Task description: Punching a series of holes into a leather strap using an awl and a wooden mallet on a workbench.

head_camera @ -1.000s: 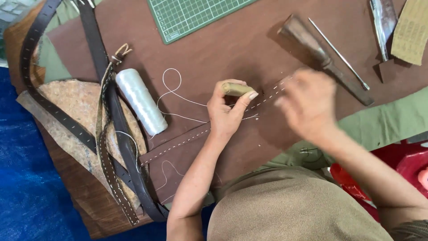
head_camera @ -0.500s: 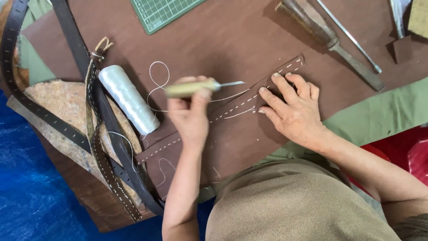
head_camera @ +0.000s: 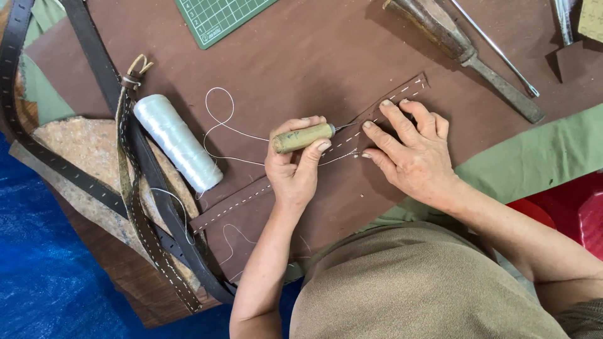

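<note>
Here the left hand (head_camera: 294, 164) grips the awl (head_camera: 304, 137) — right hand (head_camera: 411, 150) flat, released, pressing the leather strip (head_camera: 377, 116).

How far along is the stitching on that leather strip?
Done: white stitches run the visible length of the brown leather strip, up to its far end. In hand: the left hand holds a wooden-handled awl with its tip at the strip, while the right hand presses the strip flat. Left: loose white thread trails uncut.

No packages, labels, signs or screens in view.
</note>
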